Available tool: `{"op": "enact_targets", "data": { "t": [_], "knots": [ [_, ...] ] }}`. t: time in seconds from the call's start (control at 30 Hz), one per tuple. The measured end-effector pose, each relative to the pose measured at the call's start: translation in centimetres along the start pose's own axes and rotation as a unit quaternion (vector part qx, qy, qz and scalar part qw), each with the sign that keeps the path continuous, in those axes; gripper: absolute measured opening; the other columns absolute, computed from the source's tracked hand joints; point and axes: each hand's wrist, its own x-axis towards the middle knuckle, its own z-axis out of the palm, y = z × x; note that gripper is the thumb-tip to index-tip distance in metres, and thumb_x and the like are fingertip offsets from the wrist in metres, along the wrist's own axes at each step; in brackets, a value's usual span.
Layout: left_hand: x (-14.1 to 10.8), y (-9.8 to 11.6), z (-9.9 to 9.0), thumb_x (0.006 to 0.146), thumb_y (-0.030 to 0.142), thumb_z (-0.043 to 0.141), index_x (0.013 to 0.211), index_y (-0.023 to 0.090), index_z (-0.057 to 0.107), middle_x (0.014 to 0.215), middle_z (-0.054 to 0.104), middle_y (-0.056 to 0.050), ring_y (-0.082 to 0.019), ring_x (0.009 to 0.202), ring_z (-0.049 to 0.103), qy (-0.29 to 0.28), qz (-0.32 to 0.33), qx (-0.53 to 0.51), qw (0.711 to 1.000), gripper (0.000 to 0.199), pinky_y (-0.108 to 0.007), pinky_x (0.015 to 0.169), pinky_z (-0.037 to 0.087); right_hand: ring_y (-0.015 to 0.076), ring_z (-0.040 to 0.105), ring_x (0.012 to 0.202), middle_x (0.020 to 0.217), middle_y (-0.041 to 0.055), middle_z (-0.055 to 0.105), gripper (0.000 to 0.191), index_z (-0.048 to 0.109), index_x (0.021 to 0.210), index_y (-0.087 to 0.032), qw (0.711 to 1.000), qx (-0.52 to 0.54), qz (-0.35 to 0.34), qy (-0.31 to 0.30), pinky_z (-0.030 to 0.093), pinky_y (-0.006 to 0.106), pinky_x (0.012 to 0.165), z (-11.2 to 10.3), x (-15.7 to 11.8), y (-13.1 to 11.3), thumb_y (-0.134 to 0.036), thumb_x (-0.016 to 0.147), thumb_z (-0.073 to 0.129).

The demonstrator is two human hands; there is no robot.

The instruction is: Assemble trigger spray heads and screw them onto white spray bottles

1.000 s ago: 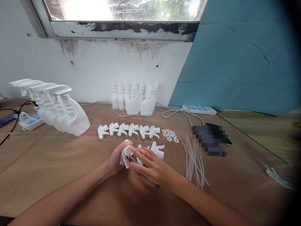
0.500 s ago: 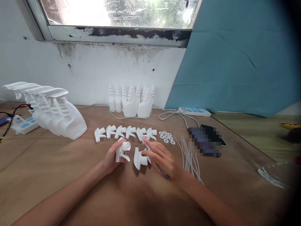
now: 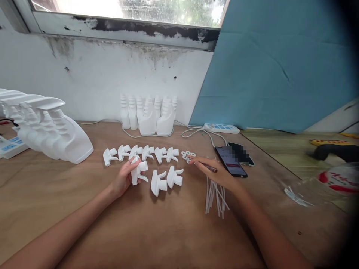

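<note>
The brown, faintly mottled counter (image 3: pixel 157 231) looks smooth enough that light parts could skid if nudged. My left hand (image 3: pixel 125 180) has its fingers curled closed round a white spray head (image 3: pixel 136 173), my clock's centre; a slack hold could let its rounded, hard-looking plastic slip. At four o'clock lie two loose spray heads (image 3: pixel 156 185), stubby-necked with hooked triggers, which a low wrist might knock. Between three and four, thin white tubes (image 3: pixel 215 200) splay from beneath my right hand (image 3: pixel 218 177), so its heel could drag them. Those fingers pinch a slim, dark-ended tool (image 3: pixel 211 168) towards flat, ring-shaped washers (image 3: pixel 187 153) between two and three; a jerk could scatter them. Whether its tip grips one, I can't tell.
</note>
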Motion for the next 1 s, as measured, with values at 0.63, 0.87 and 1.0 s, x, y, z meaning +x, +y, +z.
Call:
{"op": "enact_targets", "data": {
  "t": [0.63,0.87,1.0],
  "knots": [
    [0.0,-0.2,-0.7,0.082,0.052,0.062,0.084,0.016,0.062,0.071,0.061,-0.001,-0.013,0.060,0.051,0.042,0.073,0.239,0.967,0.035,-0.021,0.053,0.037,0.0224,0.062,0.110,0.114,0.0083,0.069,0.033,0.066,0.115,-0.022,0.998,-0.045,-0.026,0.032,0.048,0.039,0.098,1.3,0.2,1.2,-0.039,0.098,0.043],
    [0.2,-0.7,-1.1,0.081,0.047,0.063,0.086,0.017,0.067,0.073,0.061,0.000,-0.014,0.065,0.051,0.067,0.093,0.304,0.946,0.031,-0.021,0.060,0.037,0.0232,0.063,0.105,0.107,0.0077,0.071,0.034,0.070,0.107,-0.022,0.999,-0.028,-0.026,0.024,0.047,0.039,0.095,1.8,0.3,1.6,-0.042,0.097,0.044],
    [0.2,-0.7,-1.0,0.083,0.046,0.061,0.083,0.017,0.067,0.070,0.059,0.001,-0.014,0.065,0.050,0.064,0.100,0.321,0.940,0.029,-0.021,0.059,0.037,0.0226,0.064,0.094,0.094,0.0072,0.071,0.035,0.072,0.093,-0.021,0.997,-0.057,-0.024,0.054,0.048,0.037,0.087,1.6,0.4,2.0,-0.041,0.097,0.043]
  ]
}}
